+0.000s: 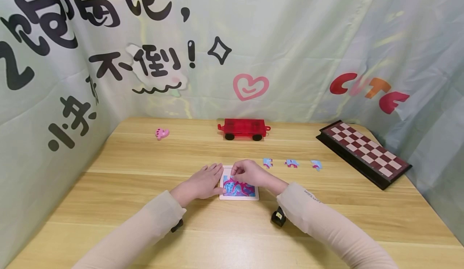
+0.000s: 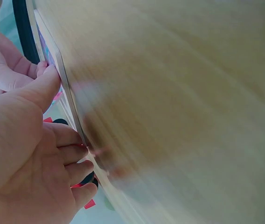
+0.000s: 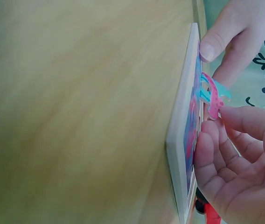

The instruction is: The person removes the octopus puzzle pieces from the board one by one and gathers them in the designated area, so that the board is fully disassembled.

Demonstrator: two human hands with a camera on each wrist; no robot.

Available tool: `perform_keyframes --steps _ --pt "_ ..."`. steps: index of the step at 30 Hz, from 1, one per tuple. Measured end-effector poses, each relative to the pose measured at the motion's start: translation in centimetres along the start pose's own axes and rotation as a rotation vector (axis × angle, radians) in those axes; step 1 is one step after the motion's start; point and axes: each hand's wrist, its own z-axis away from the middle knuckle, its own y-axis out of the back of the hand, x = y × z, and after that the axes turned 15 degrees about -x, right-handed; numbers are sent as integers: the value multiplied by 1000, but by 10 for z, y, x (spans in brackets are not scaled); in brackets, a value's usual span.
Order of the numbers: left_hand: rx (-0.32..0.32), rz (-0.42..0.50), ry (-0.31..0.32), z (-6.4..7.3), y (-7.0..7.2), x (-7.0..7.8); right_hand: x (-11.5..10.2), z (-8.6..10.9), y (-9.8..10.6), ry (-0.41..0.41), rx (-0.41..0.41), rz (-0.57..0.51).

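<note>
A small white-framed jigsaw puzzle [image 1: 239, 198], largely filled with a blue, pink and purple picture, lies on the table in front of the person. At its left edge rests the left hand [image 1: 202, 183], fingers extended and thumb over the frame. The right hand [image 1: 250, 173] is over the puzzle's upper part. Between its thumb and fingers it pinches a pink and light-blue puzzle piece [image 3: 213, 95], tilted above the board in the right wrist view. Three loose pieces lie in a row to the right: a left one [image 1: 267, 163], a middle one [image 1: 291, 163] and a right one [image 1: 316, 164].
Behind the puzzle stands a red toy wagon [image 1: 244, 128] with black wheels. A pink paw-shaped item [image 1: 161, 133] lies at the back left. On the right is a checkered board [image 1: 366, 150] with a black base. Printed curtains [image 1: 290, 59] hang around the wooden table [image 1: 232, 236].
</note>
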Motion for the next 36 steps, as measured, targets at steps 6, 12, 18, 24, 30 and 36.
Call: perform_keyframes --steps 6,12,18,24,30,36 --pt "-3 -4 -3 0 0 0 1 3 2 -15 -6 -87" --pt "-10 -4 -8 0 1 1 7 12 10 -8 9 -132" --pt "-1 -15 -6 -1 -1 0 22 32 25 -26 43 -129" --pt "2 -9 -6 -1 -2 0 44 58 40 -57 74 -123" --pt "-3 6 -8 1 0 1 61 74 49 -96 61 -80" --pt "-7 -1 -8 0 1 1 66 79 51 -144 43 -67"
